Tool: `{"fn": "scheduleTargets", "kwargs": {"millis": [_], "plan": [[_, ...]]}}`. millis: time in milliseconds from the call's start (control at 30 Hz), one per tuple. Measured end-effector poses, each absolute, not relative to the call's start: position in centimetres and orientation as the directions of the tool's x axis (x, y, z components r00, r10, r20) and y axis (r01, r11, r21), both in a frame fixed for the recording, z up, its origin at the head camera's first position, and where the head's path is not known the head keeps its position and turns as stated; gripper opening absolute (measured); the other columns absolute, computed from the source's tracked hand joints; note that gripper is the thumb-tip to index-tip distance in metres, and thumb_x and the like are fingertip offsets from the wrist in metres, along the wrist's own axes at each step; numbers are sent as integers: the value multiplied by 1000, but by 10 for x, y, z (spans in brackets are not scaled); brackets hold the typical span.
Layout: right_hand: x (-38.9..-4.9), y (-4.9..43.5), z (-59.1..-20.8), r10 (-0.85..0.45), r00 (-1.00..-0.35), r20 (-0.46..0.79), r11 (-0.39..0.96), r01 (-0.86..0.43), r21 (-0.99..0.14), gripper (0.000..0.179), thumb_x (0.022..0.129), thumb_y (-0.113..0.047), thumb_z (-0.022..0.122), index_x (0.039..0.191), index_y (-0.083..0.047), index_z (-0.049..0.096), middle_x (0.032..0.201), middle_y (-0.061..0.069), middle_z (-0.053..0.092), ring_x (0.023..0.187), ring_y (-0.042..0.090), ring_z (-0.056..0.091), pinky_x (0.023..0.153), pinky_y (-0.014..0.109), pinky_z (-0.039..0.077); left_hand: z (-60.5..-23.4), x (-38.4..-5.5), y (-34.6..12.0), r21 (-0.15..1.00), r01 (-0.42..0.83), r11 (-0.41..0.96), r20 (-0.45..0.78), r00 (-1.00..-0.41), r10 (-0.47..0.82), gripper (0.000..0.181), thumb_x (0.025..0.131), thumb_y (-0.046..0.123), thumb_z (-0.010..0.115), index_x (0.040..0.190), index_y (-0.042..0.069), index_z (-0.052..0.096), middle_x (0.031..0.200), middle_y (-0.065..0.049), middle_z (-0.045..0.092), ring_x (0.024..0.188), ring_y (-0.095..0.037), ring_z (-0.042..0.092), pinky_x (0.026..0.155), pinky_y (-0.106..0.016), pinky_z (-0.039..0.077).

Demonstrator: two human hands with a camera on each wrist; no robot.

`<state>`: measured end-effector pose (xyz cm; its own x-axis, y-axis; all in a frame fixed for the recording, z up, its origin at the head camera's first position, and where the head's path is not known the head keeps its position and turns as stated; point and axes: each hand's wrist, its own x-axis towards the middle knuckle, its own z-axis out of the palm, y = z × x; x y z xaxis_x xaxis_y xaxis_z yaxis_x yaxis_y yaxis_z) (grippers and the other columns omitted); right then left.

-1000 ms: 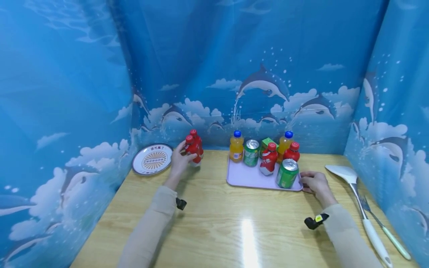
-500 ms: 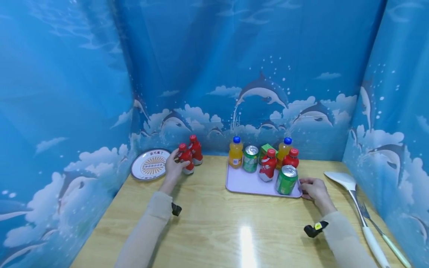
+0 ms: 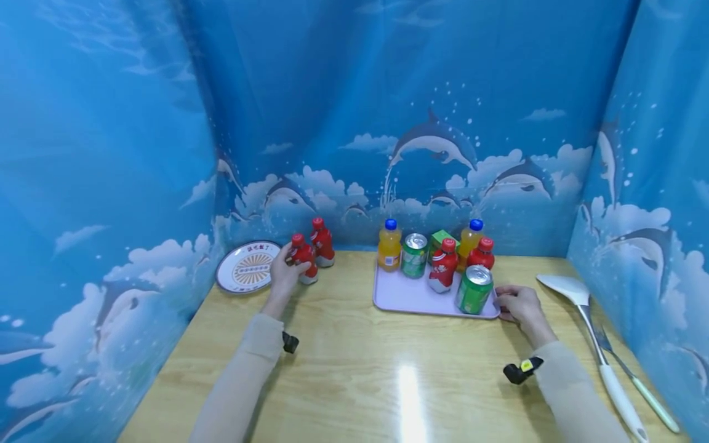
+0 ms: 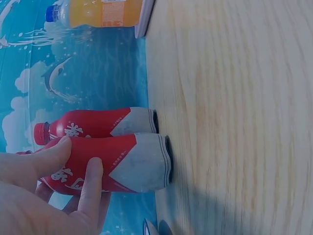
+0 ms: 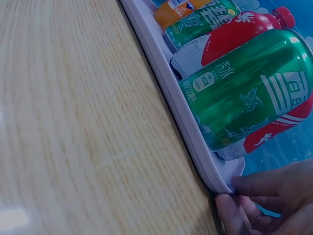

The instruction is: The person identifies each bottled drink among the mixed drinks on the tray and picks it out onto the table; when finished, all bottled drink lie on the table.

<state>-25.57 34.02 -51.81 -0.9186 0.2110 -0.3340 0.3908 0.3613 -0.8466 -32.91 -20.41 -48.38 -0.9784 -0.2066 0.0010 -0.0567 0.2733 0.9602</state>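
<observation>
My left hand [image 3: 284, 271] grips a red bottle [image 4: 139, 164] with a pale lower part, thumb and fingers around its upper half. The bottle stands upright, its base at the tabletop. Right behind it stands a matching red bottle [image 3: 323, 243]. At the front right corner of a pale purple tray [image 3: 403, 296], my right hand [image 3: 522, 309] pinches the rim between thumb and fingers. On that tray stand a green can [image 3: 474, 290] near the hand, two more red bottles, a second green can [image 3: 415, 255], orange drink bottles [image 3: 389, 246] and a partly hidden green box [image 3: 441, 237].
A white plate [image 3: 229, 271] with a sunburst pattern lies left of my left hand. To the right of my right hand lie a white-handled spatula [image 3: 570, 288] and a fork [image 3: 628, 372]. A dolphin-print curtain [image 3: 354, 123] encloses the table's back and sides.
My left hand has shifted left and slightly toward me with the red bottle, drawing it away from the other one. My right hand stays at the tray's corner.
</observation>
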Motion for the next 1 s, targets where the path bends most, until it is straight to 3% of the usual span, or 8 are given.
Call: {"fn": "scheduleTargets", "kwargs": {"millis": [300, 500, 633, 800, 1000], "plan": [[-258, 340, -515, 214, -916, -340, 357, 397, -845, 51, 99, -3, 59, 147, 11, 49, 129, 27, 62, 83, 5, 65, 71, 25, 64, -478, -329, -204, 936, -66, 346, -6, -985, -173, 76, 96, 4, 73, 163, 13, 38, 162, -19, 47, 150, -39, 45, 125, -53, 42], [-256, 340, -517, 208, -919, -334, 344, 389, -855, 51, 98, -1, 60, 146, 12, 49, 119, 22, 67, 81, 5, 65, 69, 25, 64, -471, -327, -202, 873, -51, 486, 54, -978, -199, 81, 98, 20, 72, 166, 13, 29, 168, -19, 38, 155, -39, 37, 128, -57, 34], [-255, 340, -517, 202, -924, -326, 332, 377, -864, 51, 98, 0, 60, 145, 14, 48, 112, 18, 70, 79, 4, 66, 68, 25, 64, -457, -326, -194, 829, 37, 558, 203, -950, -238, 80, 98, 30, 70, 166, 16, 29, 168, -17, 34, 155, -37, 34, 128, -59, 32], [-256, 341, -517, 205, -924, -323, 341, 376, -861, 50, 98, -1, 60, 145, 14, 49, 117, 23, 68, 80, 4, 66, 68, 25, 64, -438, -329, -178, 790, 228, 569, 381, -910, -165, 78, 101, 30, 67, 167, 21, 27, 173, -10, 30, 160, -33, 30, 129, -61, 31], [-256, 340, -516, 200, -922, -332, 337, 383, -860, 51, 97, 1, 62, 145, 13, 49, 112, 19, 69, 81, 7, 66, 69, 26, 64, -426, -333, -154, 788, 323, 524, 406, -913, -48, 80, 103, 39, 66, 168, 39, 19, 177, 1, 22, 162, -29, 26, 127, -65, 32]]}}
